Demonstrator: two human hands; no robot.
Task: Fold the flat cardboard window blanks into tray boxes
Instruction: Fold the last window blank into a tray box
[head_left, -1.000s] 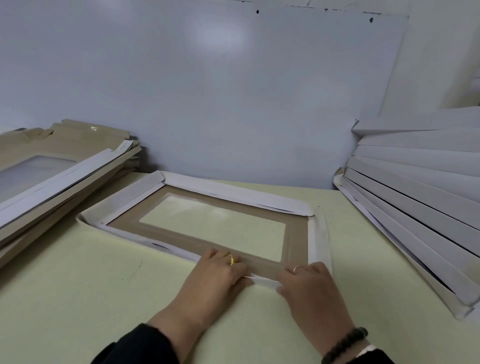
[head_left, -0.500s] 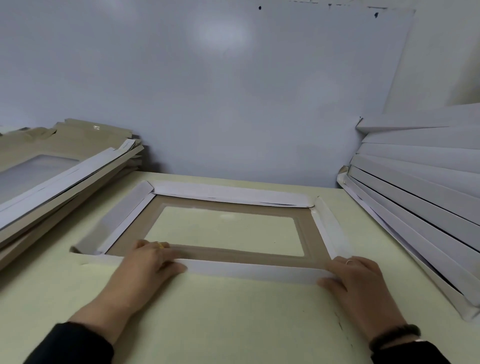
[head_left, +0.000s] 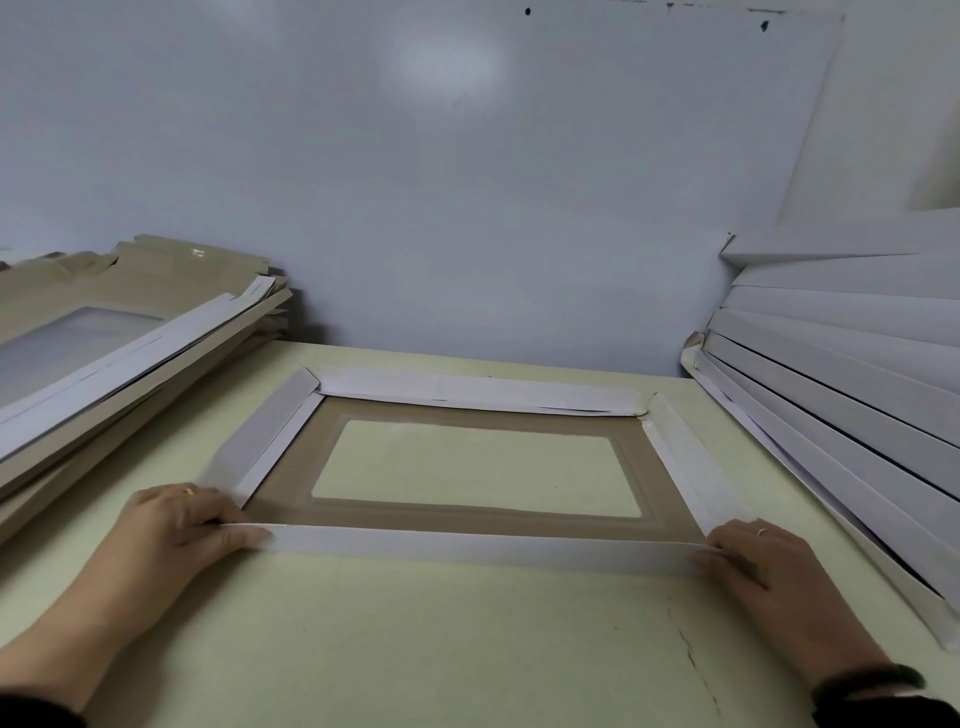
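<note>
A brown cardboard window blank (head_left: 467, 512) lies flat on the pale green table (head_left: 415, 634), with a clear window in its middle. White flaps are folded in along its far, left and right sides. The near white flap (head_left: 478, 545) stands partly raised. My left hand (head_left: 176, 535) pinches that flap at its left end, thumb on the outer face. My right hand (head_left: 763, 561) grips the same flap at its right end.
A stack of flat brown blanks (head_left: 114, 332) lies tilted at the left. A leaning pile of white folded boxes (head_left: 852, 395) fills the right side. A grey-white wall (head_left: 467, 182) stands close behind the table.
My hands have slid apart from the middle of the near flap to its two corners. The blank has turned square to me, and the near flap has come up.
</note>
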